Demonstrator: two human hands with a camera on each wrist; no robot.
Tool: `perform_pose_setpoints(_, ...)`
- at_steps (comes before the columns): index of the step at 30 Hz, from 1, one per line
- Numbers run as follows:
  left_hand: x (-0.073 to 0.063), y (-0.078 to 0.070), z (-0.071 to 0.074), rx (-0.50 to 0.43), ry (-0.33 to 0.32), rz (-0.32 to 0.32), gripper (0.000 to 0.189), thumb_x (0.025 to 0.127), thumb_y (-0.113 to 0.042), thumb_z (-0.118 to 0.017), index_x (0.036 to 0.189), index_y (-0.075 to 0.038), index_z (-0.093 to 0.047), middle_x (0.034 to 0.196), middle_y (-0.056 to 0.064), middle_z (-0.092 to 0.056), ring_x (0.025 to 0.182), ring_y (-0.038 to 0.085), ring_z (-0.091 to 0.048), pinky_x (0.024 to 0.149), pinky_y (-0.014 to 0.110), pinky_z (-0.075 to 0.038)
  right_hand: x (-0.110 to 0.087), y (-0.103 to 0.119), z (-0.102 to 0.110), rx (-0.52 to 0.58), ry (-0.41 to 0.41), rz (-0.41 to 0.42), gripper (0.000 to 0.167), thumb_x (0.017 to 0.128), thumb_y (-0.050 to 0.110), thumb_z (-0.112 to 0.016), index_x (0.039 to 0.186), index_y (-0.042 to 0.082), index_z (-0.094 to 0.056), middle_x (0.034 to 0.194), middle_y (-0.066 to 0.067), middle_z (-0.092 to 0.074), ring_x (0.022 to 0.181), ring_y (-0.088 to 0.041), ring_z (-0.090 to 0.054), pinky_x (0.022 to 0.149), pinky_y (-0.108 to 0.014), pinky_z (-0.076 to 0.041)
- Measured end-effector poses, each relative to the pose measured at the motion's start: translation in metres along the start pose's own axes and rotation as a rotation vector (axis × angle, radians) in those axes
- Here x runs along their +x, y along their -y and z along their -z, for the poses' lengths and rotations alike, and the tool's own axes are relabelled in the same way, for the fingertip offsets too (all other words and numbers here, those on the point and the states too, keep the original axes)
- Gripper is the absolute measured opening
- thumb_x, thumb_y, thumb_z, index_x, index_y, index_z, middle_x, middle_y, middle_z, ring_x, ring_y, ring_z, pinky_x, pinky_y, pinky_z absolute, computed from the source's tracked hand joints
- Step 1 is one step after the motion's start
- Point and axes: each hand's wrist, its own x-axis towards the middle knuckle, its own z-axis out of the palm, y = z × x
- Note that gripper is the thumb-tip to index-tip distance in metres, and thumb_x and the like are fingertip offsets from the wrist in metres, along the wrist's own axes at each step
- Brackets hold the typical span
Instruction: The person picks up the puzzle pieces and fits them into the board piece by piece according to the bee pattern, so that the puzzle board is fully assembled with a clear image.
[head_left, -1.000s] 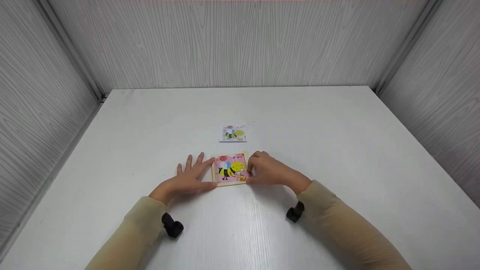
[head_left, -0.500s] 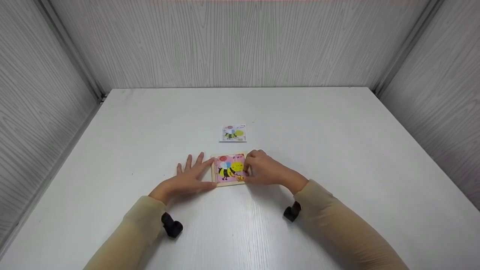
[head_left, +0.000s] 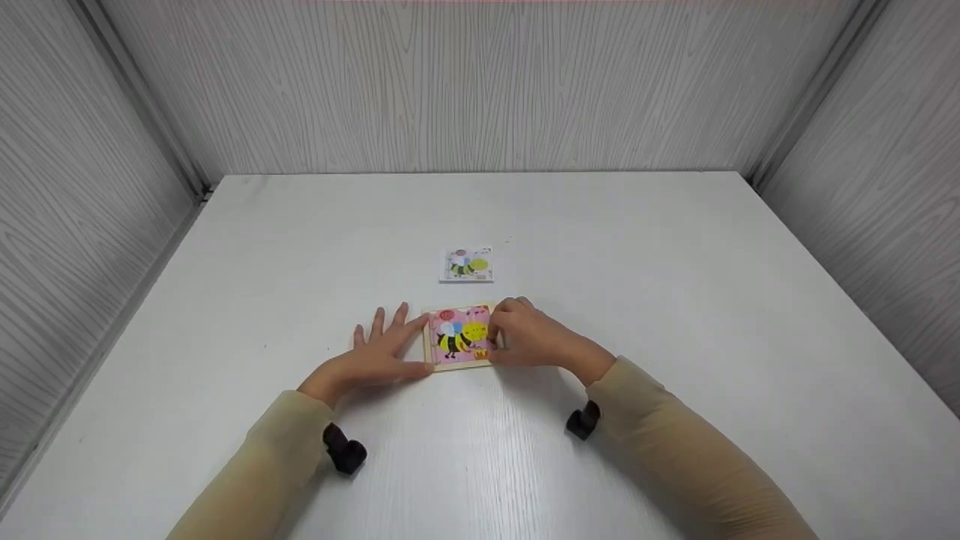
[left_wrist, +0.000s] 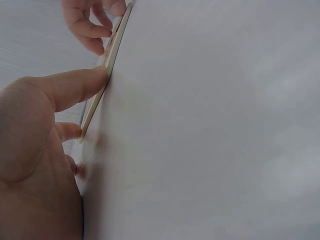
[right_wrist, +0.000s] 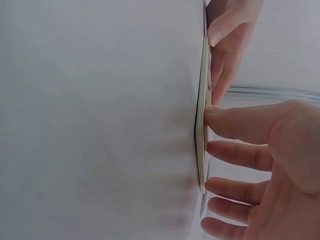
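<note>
In the head view, a small jigsaw puzzle of a yellow-and-black bee on pink lies flat in a pale wooden frame. My left hand is at its left side with fingers spread; the thumb and index fingertip touch the two left corners. At the right edge my right hand has its fingers bent, and its thumb and index pinch a puzzle piece, seen edge-on in the right wrist view. The fingers hide part of the puzzle's right side. The left wrist view shows the frame edge-on under the left thumb.
A white card with a paler print of the same bee lies just beyond the puzzle. The white table is bounded by grey wood-grain panels at the back and both sides. A black wrist device hangs under each sleeve.
My right hand has shifted slightly left, and the honey-pot piece at the puzzle's lower right has moved left to sit in line with the picture. The left hand stays put.
</note>
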Motion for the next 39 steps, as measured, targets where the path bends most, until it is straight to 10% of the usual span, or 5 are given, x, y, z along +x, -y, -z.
perform_pose_setpoints(12, 0.0000, -0.0010, 0.0018, 0.012, 0.003, 0.004, 0.085, 0.085, -0.055, -0.054, 0.151, -0.024, -0.011, 0.154, 0.010, 0.013, 0.135, 0.036, 0.024, 0.101, 0.059, 0.016, 0.0010, 0.0016, 0.0024, 0.013, 0.034, -0.022, 0.032, 0.083, 0.025, -0.070, 0.112, 0.015, -0.064, 0.119, -0.007, -0.051, 0.110, -0.022, -0.041, 0.094, -0.033, -0.039)
perform_pose_setpoints(39, 0.0015, 0.0007, 0.0002, 0.010, -0.001, 0.010, 0.085, 0.085, -0.056, -0.054, 0.151, -0.023, -0.011, 0.154, 0.010, 0.013, 0.135, 0.035, 0.025, 0.100, 0.059, 0.018, 0.0017, -0.0025, 0.0003, 0.030, 0.046, 0.014, 0.022, 0.085, 0.022, -0.067, 0.107, 0.018, -0.071, 0.117, -0.004, -0.052, 0.108, -0.021, -0.041, 0.095, -0.034, -0.038)
